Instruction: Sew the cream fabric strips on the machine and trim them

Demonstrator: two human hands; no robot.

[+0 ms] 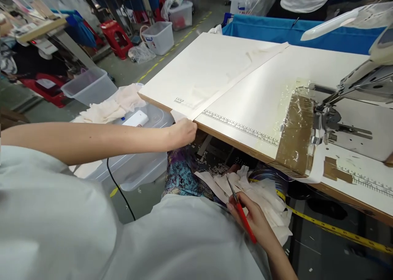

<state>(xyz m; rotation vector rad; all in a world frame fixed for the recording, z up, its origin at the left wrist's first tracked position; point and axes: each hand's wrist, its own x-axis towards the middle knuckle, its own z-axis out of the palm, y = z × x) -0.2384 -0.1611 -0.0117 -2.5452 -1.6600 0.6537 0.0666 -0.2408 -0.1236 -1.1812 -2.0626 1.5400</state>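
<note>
My left hand (183,133) is closed at the table's front edge, gripping the near end of a thin white fabric strip (233,81). The strip runs slantwise across the white table top (254,95) to its far side. In my right hand (250,214), low over my lap, are red-handled thread snips (244,222), their narrow blades pointing up and away. Beneath and beside that hand, pale cream fabric pieces (270,202) lie bunched under the table edge.
A sewing machine (334,116) stands at right, with brown tape (294,132) beside it. Left of the table, a clear plastic bin (135,173) carries cream cloth (113,104) and a white device (136,118). A yellow measuring tape (334,229) hangs below the table. Behind is a blue cloth trough (264,28).
</note>
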